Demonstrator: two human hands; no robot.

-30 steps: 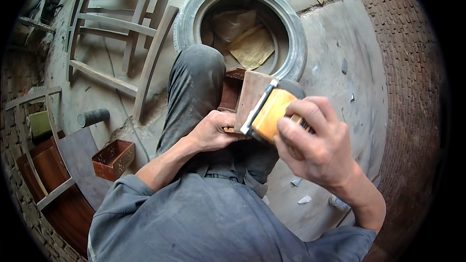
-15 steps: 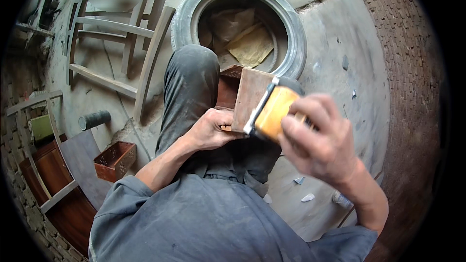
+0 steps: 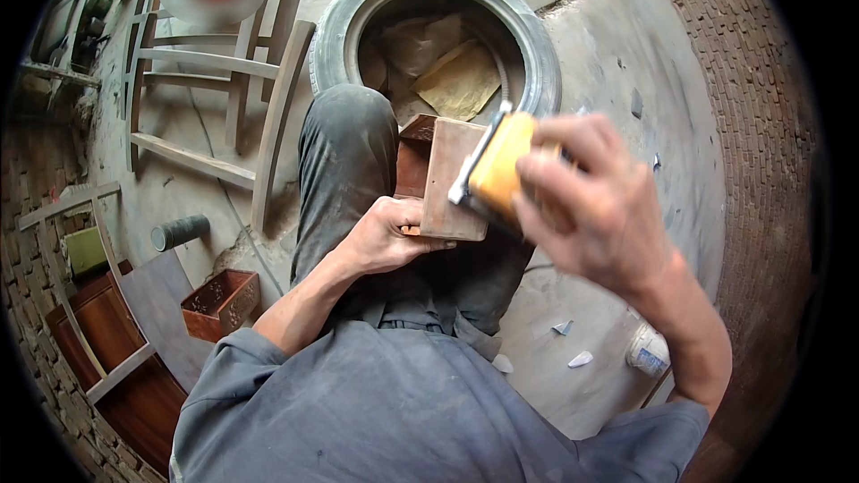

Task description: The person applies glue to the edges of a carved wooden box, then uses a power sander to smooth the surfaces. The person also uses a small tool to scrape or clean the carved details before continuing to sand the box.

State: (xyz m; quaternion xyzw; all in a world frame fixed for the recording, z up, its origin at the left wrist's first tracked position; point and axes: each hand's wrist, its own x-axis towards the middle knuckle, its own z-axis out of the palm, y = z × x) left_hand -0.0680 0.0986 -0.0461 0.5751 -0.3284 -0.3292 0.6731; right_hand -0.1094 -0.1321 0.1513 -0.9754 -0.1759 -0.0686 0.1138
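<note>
Wooden box (image 3: 457, 181) sits over the person's lap, right at the left hand (image 3: 385, 234) and to the left of the right hand (image 3: 598, 201). Its broad, pale brown face is turned up toward the right hand, while its open, reddish-brown inside shows just beyond the left hand's fingers. The left hand is closed on the box's near edge, fingers curled tightly around it. The right hand is wrapped around a yellow sander (image 3: 503, 163), partly open to the width of the tool's body. The sander is tilted, its black-and-white base overlapping the right side of the pale face; whether it presses there cannot be told.

Ahead of both hands lies a large grey tyre (image 3: 544, 67), with a yellowish sheet (image 3: 458, 88) inside its ring. Forward and left of the left hand stands a wooden frame (image 3: 206, 60). Left of that same hand are a dark cylinder (image 3: 182, 232) and, nearer the body, a second open box (image 3: 206, 320) with carved sides. Behind the right hand, a white container (image 3: 648, 351) rests on the floor near a white shard (image 3: 581, 360).
</note>
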